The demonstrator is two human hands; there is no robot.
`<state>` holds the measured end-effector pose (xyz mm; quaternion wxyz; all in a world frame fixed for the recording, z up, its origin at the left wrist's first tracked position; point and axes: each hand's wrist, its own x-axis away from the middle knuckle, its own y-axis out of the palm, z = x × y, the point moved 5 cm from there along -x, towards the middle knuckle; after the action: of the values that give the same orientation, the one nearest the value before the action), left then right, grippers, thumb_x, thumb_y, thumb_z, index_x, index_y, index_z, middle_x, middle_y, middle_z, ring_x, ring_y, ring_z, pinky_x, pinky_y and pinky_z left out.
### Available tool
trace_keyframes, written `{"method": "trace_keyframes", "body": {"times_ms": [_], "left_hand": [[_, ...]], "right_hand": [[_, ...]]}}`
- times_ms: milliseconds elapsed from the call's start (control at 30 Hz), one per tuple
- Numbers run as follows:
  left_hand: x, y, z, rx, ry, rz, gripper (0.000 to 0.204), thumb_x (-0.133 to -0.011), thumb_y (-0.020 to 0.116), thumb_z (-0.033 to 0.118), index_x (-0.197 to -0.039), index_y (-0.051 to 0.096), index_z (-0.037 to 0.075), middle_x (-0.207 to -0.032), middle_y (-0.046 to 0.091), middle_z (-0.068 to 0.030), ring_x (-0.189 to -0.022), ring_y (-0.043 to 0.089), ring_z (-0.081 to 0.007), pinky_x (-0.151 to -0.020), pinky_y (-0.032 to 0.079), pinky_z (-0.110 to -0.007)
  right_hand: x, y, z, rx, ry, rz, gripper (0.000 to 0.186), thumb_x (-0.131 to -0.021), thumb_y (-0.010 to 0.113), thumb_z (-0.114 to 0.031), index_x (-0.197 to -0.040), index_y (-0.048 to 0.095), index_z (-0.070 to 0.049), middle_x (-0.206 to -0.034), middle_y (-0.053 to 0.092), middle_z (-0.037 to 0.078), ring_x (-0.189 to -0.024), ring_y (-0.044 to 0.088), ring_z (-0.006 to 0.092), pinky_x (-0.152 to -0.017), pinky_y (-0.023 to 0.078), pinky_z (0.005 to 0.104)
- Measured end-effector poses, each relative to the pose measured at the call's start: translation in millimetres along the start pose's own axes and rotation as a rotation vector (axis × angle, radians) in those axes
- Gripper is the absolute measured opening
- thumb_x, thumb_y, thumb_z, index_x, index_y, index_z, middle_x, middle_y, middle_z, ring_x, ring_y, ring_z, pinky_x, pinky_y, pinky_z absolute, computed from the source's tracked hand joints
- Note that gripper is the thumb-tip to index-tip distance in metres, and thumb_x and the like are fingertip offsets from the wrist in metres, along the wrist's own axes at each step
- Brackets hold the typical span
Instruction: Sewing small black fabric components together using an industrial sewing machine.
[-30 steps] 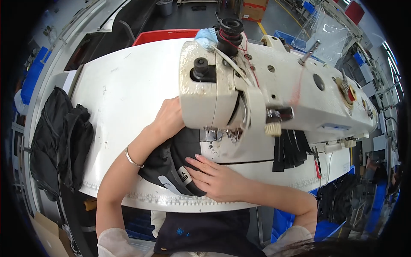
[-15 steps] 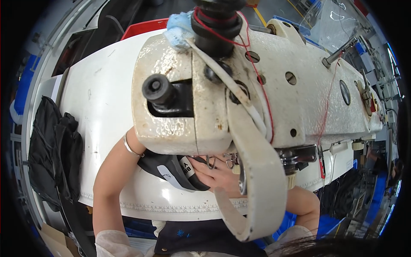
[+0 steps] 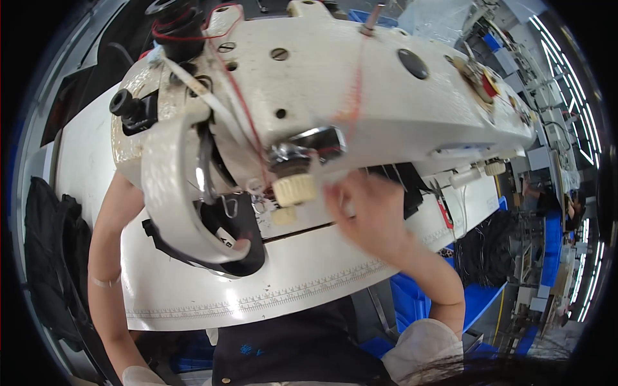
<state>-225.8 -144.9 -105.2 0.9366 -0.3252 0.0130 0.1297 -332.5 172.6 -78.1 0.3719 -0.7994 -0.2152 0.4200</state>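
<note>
A white sewing machine spans the view, with red thread over it. My left hand is mostly behind the machine's head, its fingers hidden. A dark fabric piece with a pale label lies under the needle area, partly behind the white curved guard. My right hand is raised right of the needle area beside a cream knob, fingers bent and motion-blurred; whether they hold anything is unclear. Black strips lie behind that hand, near red-handled scissors.
The white table has a printed ruler along its front edge. Black fabric hangs at the left. Blue bins sit below the table at the right. Another person is in the far right background.
My right hand has left the dark fabric and moved up and right. My left hand remains behind the machine head. The camera view has shifted, putting the machine higher and more leftward.
</note>
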Motion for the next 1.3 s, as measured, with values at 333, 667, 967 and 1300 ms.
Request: {"method": "trace_keyframes", "body": {"times_ms": [333, 667, 967, 1300], "left_hand": [[70, 49, 125, 0.017, 0.117, -0.021, 0.007, -0.084, 0.061, 0.001, -0.089, 0.065, 0.0, -0.078, 0.058, -0.007, -0.07, 0.053, -0.0157, -0.064, 0.042, -0.027], [27, 156, 179, -0.044, 0.422, -0.561, 0.03, -0.089, 0.055, 0.006, -0.117, 0.053, -0.004, -0.114, 0.055, -0.0197, -0.102, 0.055, -0.0383, -0.088, 0.046, -0.04], [-28, 236, 147, -0.247, 0.533, -0.275, 0.038, -0.083, 0.053, 0.001, -0.12, 0.049, -0.009, -0.131, 0.043, -0.0208, -0.122, 0.041, -0.036, -0.101, 0.038, -0.04], [-66, 231, 138, 0.071, 0.332, -0.148, 0.04, -0.074, 0.038, -0.012, -0.11, 0.052, -0.006, -0.117, 0.052, -0.0211, -0.103, 0.055, -0.0346, -0.089, 0.044, -0.038]], "right_hand": [[-90, 9, 66, 0.127, 0.197, 0.129, 0.012, -0.081, 0.064, -0.015, -0.074, 0.057, -0.007, -0.066, 0.056, 0.01, -0.051, 0.055, 0.0233, -0.044, 0.043, 0.0341], [-66, -15, 65, -0.188, 0.266, 0.176, 0.01, -0.084, 0.061, -0.015, -0.08, 0.056, -0.007, -0.068, 0.056, 0.009, -0.052, 0.055, 0.0212, -0.044, 0.042, 0.033], [-40, -8, 79, -0.48, 0.387, 0.185, 0.008, -0.086, 0.058, -0.016, -0.085, 0.055, -0.008, -0.07, 0.056, 0.008, -0.054, 0.055, 0.0193, -0.044, 0.041, 0.032], [-46, 6, 119, -0.798, 0.568, 0.188, 0.008, -0.089, 0.055, -0.016, -0.091, 0.054, -0.008, -0.072, 0.056, 0.008, -0.055, 0.055, 0.0173, -0.043, 0.04, 0.0308]]}}
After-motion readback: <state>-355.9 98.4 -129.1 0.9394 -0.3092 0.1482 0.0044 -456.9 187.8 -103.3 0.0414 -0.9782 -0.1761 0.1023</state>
